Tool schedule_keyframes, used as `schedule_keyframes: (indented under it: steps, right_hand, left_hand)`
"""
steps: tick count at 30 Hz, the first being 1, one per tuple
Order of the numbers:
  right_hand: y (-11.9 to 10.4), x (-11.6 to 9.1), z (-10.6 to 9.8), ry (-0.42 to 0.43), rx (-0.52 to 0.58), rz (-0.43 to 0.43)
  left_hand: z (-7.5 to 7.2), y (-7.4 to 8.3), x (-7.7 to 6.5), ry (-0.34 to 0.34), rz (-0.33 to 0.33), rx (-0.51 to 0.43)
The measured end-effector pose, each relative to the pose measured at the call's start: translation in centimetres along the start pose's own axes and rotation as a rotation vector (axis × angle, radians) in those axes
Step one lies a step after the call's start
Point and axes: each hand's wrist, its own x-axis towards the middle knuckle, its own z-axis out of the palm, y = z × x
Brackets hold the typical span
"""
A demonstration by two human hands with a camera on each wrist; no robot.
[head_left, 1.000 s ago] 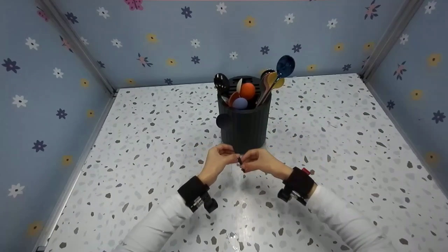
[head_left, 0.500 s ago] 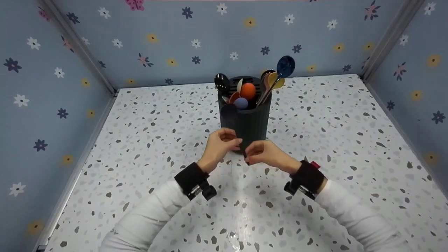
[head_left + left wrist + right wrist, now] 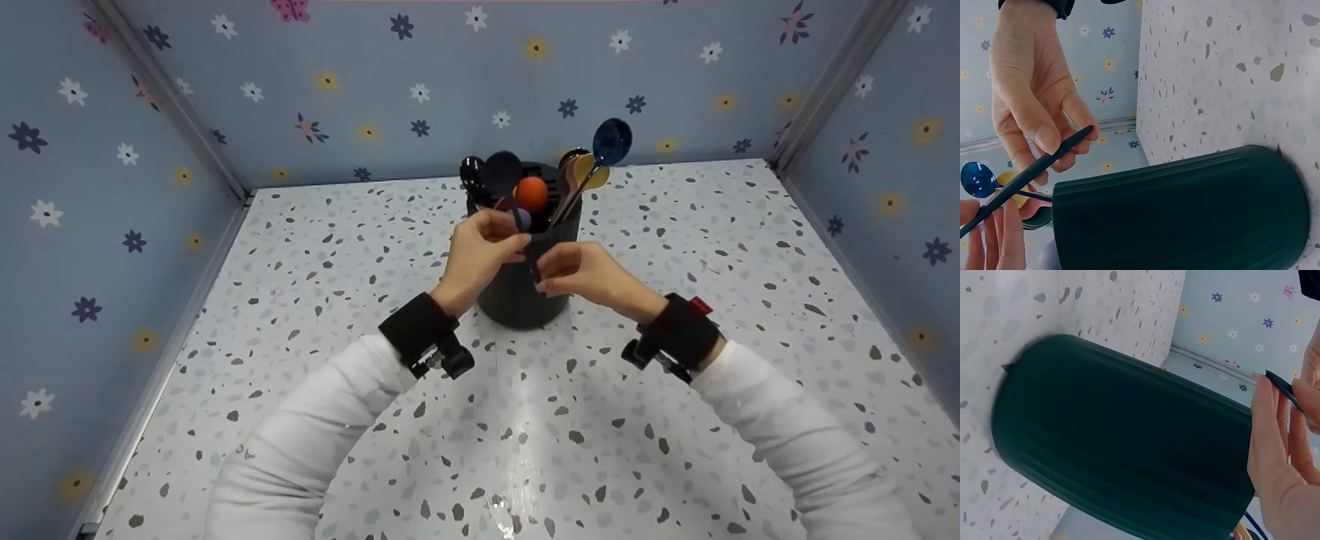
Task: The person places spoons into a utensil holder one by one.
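Observation:
My left hand (image 3: 484,255) pinches the upper handle of a dark, round-headed spoon (image 3: 501,172), held raised in front of a dark utensil holder (image 3: 517,296). Lower down, my right hand (image 3: 589,277) pinches the handle's bottom end. In the left wrist view the slim handle (image 3: 1039,164) runs slanted between both hands, the right hand (image 3: 1033,90) at its lower tip. The right wrist view shows the handle tip (image 3: 1280,385) at the fingers beside the holder's rim. The spoon's head overlaps the holder's back left in the head view.
Other utensils stand in the holder: a black spoon (image 3: 471,172) at left, a blue spoon (image 3: 613,141) and yellow spoon (image 3: 596,176) at right, an orange round head (image 3: 531,195) in the middle. Flowered panels (image 3: 450,75) enclose the speckled table (image 3: 337,262) behind and at both sides.
Both hands have risen and moved forward with the spoon. Its head has gone from beside the holder's left wall to above the holder's rim, and now covers some utensils.

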Motion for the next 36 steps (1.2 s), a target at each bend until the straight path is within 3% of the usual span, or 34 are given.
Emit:
schedule_keyframes:
  steps: [9,17,25,36]
  right_hand:
    - [-2.2,1.2,-2.0,0.085,-0.072,-0.009]
    - [-3.6,2.7,-2.9,0.2,-0.098,-0.021]
    - [-4.3,3.9,-3.0,0.304,-0.142,-0.017]
    - [-3.9,4.3,-2.2,0.393,-0.277,-0.09]
  left_hand:
    - [1.2,2.7,2.0,0.036,0.079,0.076]
    - [1.6,4.1,3.7,0.042,0.119,0.166]
    - [1.4,4.0,5.0,0.056,0.139,0.208]
    - [1.2,3.3,5.7,0.054,0.138,0.216]
